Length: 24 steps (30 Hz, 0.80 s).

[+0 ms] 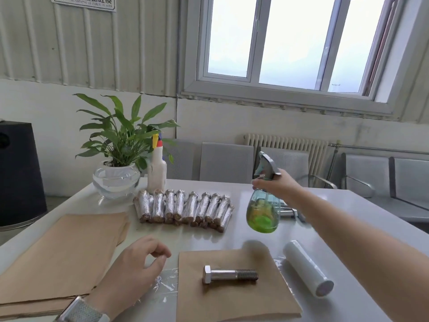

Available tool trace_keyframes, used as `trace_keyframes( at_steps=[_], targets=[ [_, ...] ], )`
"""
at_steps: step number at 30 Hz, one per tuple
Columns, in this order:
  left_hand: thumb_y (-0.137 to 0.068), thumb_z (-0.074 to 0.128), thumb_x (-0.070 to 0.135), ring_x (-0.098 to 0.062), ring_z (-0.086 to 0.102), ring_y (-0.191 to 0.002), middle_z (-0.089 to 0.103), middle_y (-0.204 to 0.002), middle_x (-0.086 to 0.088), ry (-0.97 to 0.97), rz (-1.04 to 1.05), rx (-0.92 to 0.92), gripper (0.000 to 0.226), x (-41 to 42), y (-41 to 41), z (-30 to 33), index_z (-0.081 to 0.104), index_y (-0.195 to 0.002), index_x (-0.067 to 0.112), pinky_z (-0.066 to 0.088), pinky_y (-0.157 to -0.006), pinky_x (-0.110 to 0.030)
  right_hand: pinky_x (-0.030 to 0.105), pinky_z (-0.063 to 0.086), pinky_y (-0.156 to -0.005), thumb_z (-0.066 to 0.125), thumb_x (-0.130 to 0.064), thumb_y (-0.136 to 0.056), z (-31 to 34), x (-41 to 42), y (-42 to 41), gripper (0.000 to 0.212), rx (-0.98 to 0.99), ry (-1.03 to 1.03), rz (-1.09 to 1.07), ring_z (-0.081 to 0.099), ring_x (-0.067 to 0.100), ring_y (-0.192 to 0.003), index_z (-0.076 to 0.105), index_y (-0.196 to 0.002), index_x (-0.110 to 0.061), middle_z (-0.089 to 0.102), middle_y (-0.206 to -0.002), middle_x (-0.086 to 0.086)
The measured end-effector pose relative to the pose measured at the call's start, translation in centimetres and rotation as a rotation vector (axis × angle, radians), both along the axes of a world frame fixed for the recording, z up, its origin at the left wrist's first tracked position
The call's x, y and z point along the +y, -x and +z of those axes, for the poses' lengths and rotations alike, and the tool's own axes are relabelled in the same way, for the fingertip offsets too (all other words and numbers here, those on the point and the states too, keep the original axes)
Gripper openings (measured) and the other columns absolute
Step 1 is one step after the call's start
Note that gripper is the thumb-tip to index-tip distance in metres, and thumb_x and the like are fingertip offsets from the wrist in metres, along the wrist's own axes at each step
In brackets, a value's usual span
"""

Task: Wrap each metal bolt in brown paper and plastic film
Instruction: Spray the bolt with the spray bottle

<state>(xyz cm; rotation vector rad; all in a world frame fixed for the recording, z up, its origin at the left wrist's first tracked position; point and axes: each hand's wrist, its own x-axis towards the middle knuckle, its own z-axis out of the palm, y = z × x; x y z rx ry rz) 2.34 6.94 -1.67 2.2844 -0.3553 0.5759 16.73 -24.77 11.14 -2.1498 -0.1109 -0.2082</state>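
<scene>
- At the bottom centre of the frame, one bare metal bolt (229, 275) lies on its side in the middle of a brown paper sheet (234, 298), hex head to the left, threads to the right.
- A piece of clear plastic film (166, 284) shows under the sheet's left edge.
- At lower left, the left hand (134, 268) hovers just above the table (348, 228) beside the film, fingers loosely curled, holding nothing.
- A stack of spare brown paper (58, 252) lies further left; a roll of plastic film (307, 267) lies at lower right.
- Right of centre, the right hand (276, 184) grips the neck of a clear spray bottle (263, 205), lifted off the table. A little green liquid sits in its base.
- Likely step: the bottle is in hand, perhaps for misting the bolt. Aiming the nozzle down at the bolt and keeping the spray on the paper would help.
- At mid-frame, a row of wrapped bolts (185, 208) lies side by side.
- Behind them stand a white spray bottle (156, 170), contents unseen, and a glass bowl (116, 180) holding water and a green plant (123, 133).
</scene>
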Motion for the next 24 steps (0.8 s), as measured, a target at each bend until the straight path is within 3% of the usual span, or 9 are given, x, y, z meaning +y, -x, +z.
trace_keyframes(
  at_steps=[3,8,11,14,16,20,22,24],
  targets=[
    [-0.082,0.070,0.003,-0.001,0.059,-0.088,0.064,-0.088,0.019,-0.008,0.002,-0.008,0.030,0.1,-0.3,-0.2,0.068,-0.074,0.032,0.038,-0.075,-0.006,0.029,0.041,-0.064,0.075,-0.019,-0.082,-2.4,0.3,-2.5,0.024,-0.045,-0.038,-0.047,0.053,0.020,-0.072,0.064,-0.093,-0.001,0.062,-0.077,0.007],
    [-0.082,0.070,0.005,-0.002,0.059,-0.088,0.065,-0.087,0.019,-0.021,0.000,-0.015,0.029,0.2,-0.6,-0.3,0.069,-0.075,0.033,0.038,-0.076,-0.007,0.027,0.038,-0.057,0.075,-0.023,-0.080,-5.0,0.0,-4.5,0.020,-0.060,-0.080,-0.093,0.050,0.018,-0.068,0.058,-0.087,-0.016,0.057,-0.073,0.000],
    [-0.083,0.070,0.005,-0.001,0.059,-0.089,0.065,-0.087,0.019,-0.026,-0.003,-0.001,0.027,0.0,-0.6,-0.2,0.069,-0.076,0.032,0.038,-0.076,-0.006,0.027,0.042,-0.063,0.080,-0.037,-0.078,-4.8,-0.5,-3.8,0.051,0.014,-0.059,-0.025,0.053,0.016,-0.079,0.051,-0.114,-0.015,0.056,-0.089,0.000],
    [-0.083,0.070,0.005,-0.002,0.059,-0.090,0.065,-0.087,0.018,-0.021,0.013,-0.001,0.027,0.1,-0.5,-0.1,0.069,-0.076,0.031,0.038,-0.076,-0.007,0.037,0.045,-0.092,0.082,-0.039,-0.075,-4.2,-1.4,-0.7,0.094,0.001,-0.101,-0.092,0.053,0.023,-0.111,0.030,-0.147,-0.009,0.054,-0.124,0.006],
    [-0.085,0.069,0.007,-0.003,0.059,-0.091,0.065,-0.088,0.018,-0.021,0.022,0.005,0.026,0.0,-0.3,0.0,0.069,-0.077,0.031,0.038,-0.077,-0.007,0.038,0.046,-0.097,0.082,-0.039,-0.074,-4.5,-2.2,3.7,0.084,-0.204,0.138,-0.112,0.054,0.019,-0.113,0.039,-0.143,-0.014,0.056,-0.124,0.002],
    [-0.086,0.068,0.009,-0.003,0.060,-0.092,0.064,-0.090,0.018,-0.038,0.014,0.005,0.024,-0.4,0.2,0.6,0.069,-0.080,0.032,0.037,-0.078,-0.006,0.027,0.043,-0.100,0.064,-0.059,-0.080,-6.8,-2.3,13.1,0.041,-0.541,0.744,0.459,0.051,-0.002,-0.114,0.058,-0.116,-0.041,0.059,-0.117,-0.021],
    [-0.087,0.068,0.010,-0.004,0.060,-0.092,0.063,-0.091,0.018,-0.057,-0.001,-0.015,0.023,-0.8,0.6,0.9,0.069,-0.081,0.033,0.038,-0.079,-0.008,0.028,0.039,-0.108,0.061,-0.060,-0.081,-8.1,-2.0,15.3,0.034,-0.651,1.045,0.681,0.051,-0.004,-0.119,0.065,-0.110,-0.043,0.060,-0.119,-0.024],
    [-0.088,0.068,0.014,-0.002,0.060,-0.092,0.062,-0.092,0.019,-0.085,-0.029,-0.044,0.020,-1.5,1.0,1.4,0.069,-0.084,0.034,0.039,-0.081,-0.010,0.028,0.031,-0.113,0.064,-0.053,-0.079,-8.9,-1.8,16.0,0.031,-0.653,1.189,0.738,0.049,-0.004,-0.123,0.069,-0.109,-0.044,0.060,-0.123,-0.027]
  ],
)
